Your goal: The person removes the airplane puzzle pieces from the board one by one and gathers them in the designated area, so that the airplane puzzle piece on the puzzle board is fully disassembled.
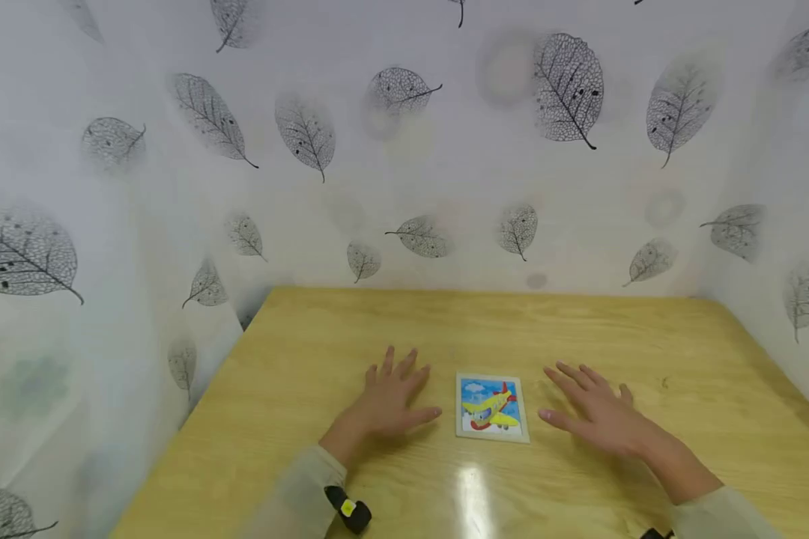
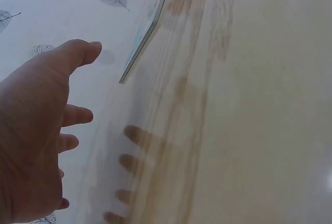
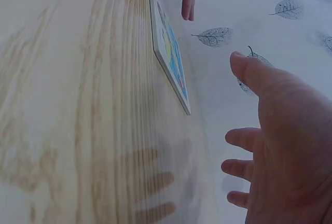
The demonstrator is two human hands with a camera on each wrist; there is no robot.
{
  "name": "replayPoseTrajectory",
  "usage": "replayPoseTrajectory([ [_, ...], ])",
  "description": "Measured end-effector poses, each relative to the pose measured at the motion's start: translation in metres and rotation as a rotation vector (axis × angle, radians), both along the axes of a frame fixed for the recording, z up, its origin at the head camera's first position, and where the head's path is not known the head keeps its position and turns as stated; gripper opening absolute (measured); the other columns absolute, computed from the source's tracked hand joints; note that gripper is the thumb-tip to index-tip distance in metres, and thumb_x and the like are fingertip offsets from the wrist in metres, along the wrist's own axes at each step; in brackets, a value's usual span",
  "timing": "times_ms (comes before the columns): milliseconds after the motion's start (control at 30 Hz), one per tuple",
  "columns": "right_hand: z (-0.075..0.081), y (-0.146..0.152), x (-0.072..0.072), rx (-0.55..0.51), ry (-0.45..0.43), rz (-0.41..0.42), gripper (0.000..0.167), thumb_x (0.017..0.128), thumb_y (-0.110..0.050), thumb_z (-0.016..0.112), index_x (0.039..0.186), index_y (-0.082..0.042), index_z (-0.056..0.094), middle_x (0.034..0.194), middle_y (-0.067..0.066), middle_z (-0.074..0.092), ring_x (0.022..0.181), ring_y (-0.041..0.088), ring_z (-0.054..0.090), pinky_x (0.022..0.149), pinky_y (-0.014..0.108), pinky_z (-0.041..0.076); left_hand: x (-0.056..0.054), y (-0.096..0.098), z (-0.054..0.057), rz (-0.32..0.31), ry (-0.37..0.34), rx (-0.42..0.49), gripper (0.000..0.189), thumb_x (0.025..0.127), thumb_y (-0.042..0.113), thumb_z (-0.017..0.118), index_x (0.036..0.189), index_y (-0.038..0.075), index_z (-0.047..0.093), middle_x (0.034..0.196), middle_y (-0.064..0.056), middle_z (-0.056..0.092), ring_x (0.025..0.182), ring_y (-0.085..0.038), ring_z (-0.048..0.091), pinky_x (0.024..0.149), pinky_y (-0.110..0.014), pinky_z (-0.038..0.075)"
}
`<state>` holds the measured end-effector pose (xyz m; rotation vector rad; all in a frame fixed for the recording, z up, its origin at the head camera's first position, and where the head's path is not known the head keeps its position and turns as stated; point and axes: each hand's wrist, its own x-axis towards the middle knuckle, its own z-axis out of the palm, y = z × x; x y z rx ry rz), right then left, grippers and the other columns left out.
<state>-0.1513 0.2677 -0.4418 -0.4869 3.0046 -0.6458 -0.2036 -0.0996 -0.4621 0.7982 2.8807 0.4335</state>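
Filling pale frame (image 1: 492,438): airplane picture (image 1: 491,408)

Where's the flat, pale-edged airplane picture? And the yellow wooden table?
Flat, pale-edged airplane picture (image 1: 493,408), head view: middle, on the yellow plane.
Yellow wooden table (image 1: 482,333), head view: bare top beyond the picture.

Yellowish wooden table (image 1: 377,322), grain visible, bright glare streak (image 1: 473,498) on top, pale wall covering (image 1: 445,172) behind, dark veined leaf prints (image 1: 568,88) throughout

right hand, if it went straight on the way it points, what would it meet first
Probably the right edge of the airplane picture, on the thumb side, though the right hand might pass above it; its height is hard to judge.
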Motion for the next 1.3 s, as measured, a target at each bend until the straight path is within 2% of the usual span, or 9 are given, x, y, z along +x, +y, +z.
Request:
replayPoseTrajectory([
  [133, -0.001, -0.008, 0.0, -0.016, 0.055, 0.036, 0.06, 0.093, -0.056, 0.062, 0.141, -0.02, 0.057, 0.142, 0.012, 0.05, 0.13, 0.042, 0.041, 0.09, 0.068, 0.025, 0.004, 0.009, -0.006, -0.039, -0.036, 0.045, 0.081, 0.092, 0.07, 0.047, 0.156, 0.021, 0.037, 0.168, -0.01, 0.013, 0.151, -0.039, 0.015, 0.113, -0.066, 0.022],
  [300, -0.002, -0.023, -0.008, -0.097, 0.076, 0.073, 0.05, 0.092, -0.049, 0.068, 0.133, -0.022, 0.063, 0.123, 0.002, 0.053, 0.113, 0.026, 0.046, 0.081, 0.046, 0.026, 0.002, 0.02, -0.006, -0.077, -0.036, 0.11, 0.079, 0.092, 0.067, 0.051, 0.154, 0.019, 0.041, 0.168, -0.007, 0.017, 0.147, -0.033, 0.024, 0.114, -0.062, 0.022],
  [433, -0.003, -0.034, -0.019, -0.14, 0.032, 0.142, 0.048, 0.092, -0.045, 0.069, 0.131, -0.019, 0.065, 0.113, 0.002, 0.053, 0.103, 0.021, 0.045, 0.078, 0.038, 0.03, 0.0, 0.028, -0.01, -0.093, -0.051, 0.143, 0.079, 0.092, 0.065, 0.053, 0.154, 0.016, 0.04, 0.167, -0.004, 0.02, 0.147, -0.031, 0.024, 0.116, -0.062, 0.023],
  [633, -0.009, -0.048, -0.038, -0.246, -0.088, 0.247, 0.046, 0.094, -0.039, 0.069, 0.128, -0.008, 0.065, 0.103, 0.003, 0.056, 0.086, 0.013, 0.048, 0.069, 0.025, 0.041, -0.004, 0.038, -0.015, -0.079, -0.191, 0.346, 0.087, 0.093, 0.054, 0.063, 0.159, 0.012, 0.026, 0.166, -0.003, 0.021, 0.153, -0.029, 0.021, 0.12, -0.051, 0.025],
  [733, -0.011, -0.055, -0.047, -0.27, -0.16, 0.238, 0.041, 0.094, -0.038, 0.069, 0.121, -0.007, 0.068, 0.096, 0.0, 0.061, 0.077, 0.008, 0.051, 0.064, 0.023, 0.045, -0.007, 0.044, -0.015, -0.073, -0.225, 0.413, 0.087, 0.091, 0.048, 0.069, 0.158, 0.01, 0.027, 0.163, -0.003, 0.028, 0.142, -0.022, 0.04, 0.116, -0.042, 0.036],
  [867, -0.011, -0.066, -0.058, -0.289, -0.224, 0.225, 0.036, 0.094, -0.038, 0.069, 0.115, -0.009, 0.07, 0.084, -0.003, 0.06, 0.065, 0.007, 0.05, 0.057, 0.024, 0.044, -0.012, 0.049, -0.016, -0.072, -0.202, 0.443, 0.083, 0.089, 0.039, 0.075, 0.154, 0.004, 0.036, 0.158, -0.004, 0.037, 0.121, -0.015, 0.054, 0.105, -0.032, 0.045],
  [967, -0.01, -0.075, -0.063, -0.311, -0.245, 0.245, 0.034, 0.094, -0.035, 0.07, 0.114, -0.007, 0.069, 0.079, -0.003, 0.059, 0.062, 0.007, 0.049, 0.055, 0.024, 0.043, -0.015, 0.05, -0.016, -0.071, -0.189, 0.46, 0.079, 0.088, 0.036, 0.077, 0.15, 0.002, 0.042, 0.154, -0.005, 0.042, 0.116, -0.012, 0.055, 0.096, -0.025, 0.048],
  [1100, -0.011, -0.084, -0.066, -0.324, -0.241, 0.237, 0.028, 0.093, -0.028, 0.071, 0.112, -0.007, 0.068, 0.078, -0.003, 0.06, 0.061, 0.007, 0.05, 0.055, 0.023, 0.044, -0.02, 0.048, -0.018, -0.082, -0.216, 0.476, 0.074, 0.087, 0.037, 0.078, 0.147, 0.004, 0.048, 0.152, -0.001, 0.044, 0.114, -0.01, 0.054, 0.088, -0.02, 0.046],
  [1300, -0.017, -0.09, -0.067, -0.311, -0.229, 0.202, 0.033, 0.091, -0.025, 0.074, 0.117, -0.008, 0.066, 0.078, -0.003, 0.059, 0.059, 0.008, 0.05, 0.055, 0.024, 0.043, -0.02, 0.046, -0.022, -0.066, -0.285, 0.523, 0.071, 0.085, 0.034, 0.081, 0.144, 0.007, 0.053, 0.15, 0.002, 0.048, 0.108, -0.006, 0.054, 0.085, -0.018, 0.047],
])
